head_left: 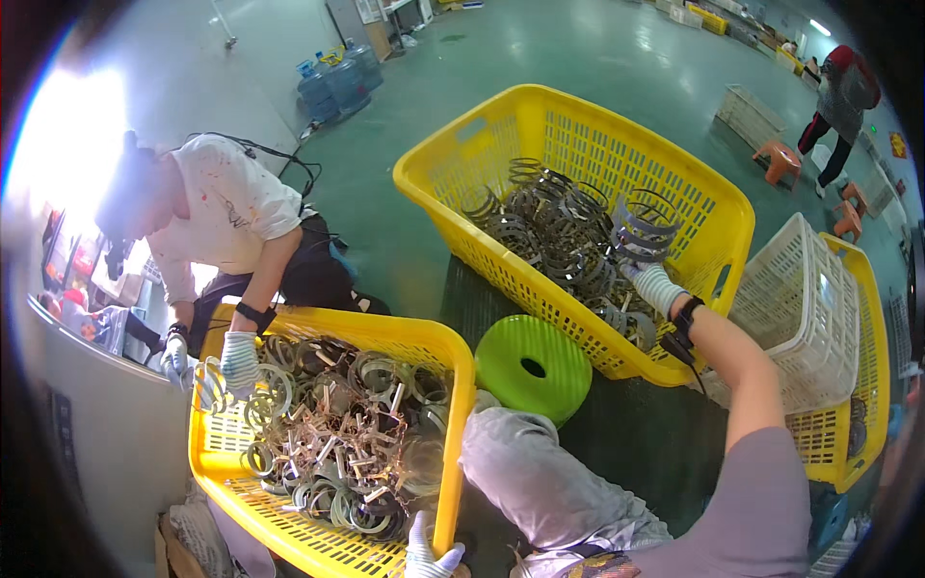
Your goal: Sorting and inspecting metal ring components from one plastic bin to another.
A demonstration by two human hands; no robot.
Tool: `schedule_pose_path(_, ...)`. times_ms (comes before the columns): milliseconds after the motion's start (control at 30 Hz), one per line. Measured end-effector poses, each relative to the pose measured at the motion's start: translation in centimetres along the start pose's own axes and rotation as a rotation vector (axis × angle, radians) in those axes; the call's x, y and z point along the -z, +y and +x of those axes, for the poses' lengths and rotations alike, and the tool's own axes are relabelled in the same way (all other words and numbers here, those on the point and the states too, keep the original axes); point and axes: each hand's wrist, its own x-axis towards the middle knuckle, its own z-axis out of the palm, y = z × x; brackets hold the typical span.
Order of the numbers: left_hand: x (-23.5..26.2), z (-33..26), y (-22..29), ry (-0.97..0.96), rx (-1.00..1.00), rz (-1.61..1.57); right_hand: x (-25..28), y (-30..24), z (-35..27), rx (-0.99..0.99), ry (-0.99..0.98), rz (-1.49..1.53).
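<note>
My right hand (655,287), in a striped knit glove, reaches into the large yellow basket (578,108). Its fingers close on a loose stack of curved grey metal rings (644,231), above a heap of similar dark rings (549,226). Only part of my gloved left hand (429,557) shows at the lower edge. It grips the near corner of a second yellow basket (461,424), thumb and fingers either side of the rim. That basket holds greenish rings (356,511) mixed with short white tubes and copper-coloured wires (332,424).
A co-worker (231,202) leans over the second basket's left end, gloved hands at some rings. A green round stool (533,366) stands between the baskets. White crates (800,308) sit on another yellow basket at right. Blue water bottles (337,85) and a person (840,106) are farther off.
</note>
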Motion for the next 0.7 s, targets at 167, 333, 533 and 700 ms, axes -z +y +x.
schedule_pose_path(167,0.1,-2.6,2.3,0.157,0.139,0.039,-7.8,-7.8,-1.0,-0.442,-1.166,-0.765)
schedule_pose_path(333,-0.3,-2.0,1.8,0.157,0.105,0.026,-6.2,-5.7,-3.1,-0.544,-1.336,-0.875)
schedule_pose_path(533,2.8,-2.2,-2.1,0.107,0.119,0.474,-3.0,-11.8,-1.6,-0.467,-1.284,-0.661)
schedule_pose_path(700,3.2,-3.1,2.9,0.060,0.197,0.294,-0.9,-13.0,1.1,-0.552,-1.007,-0.750)
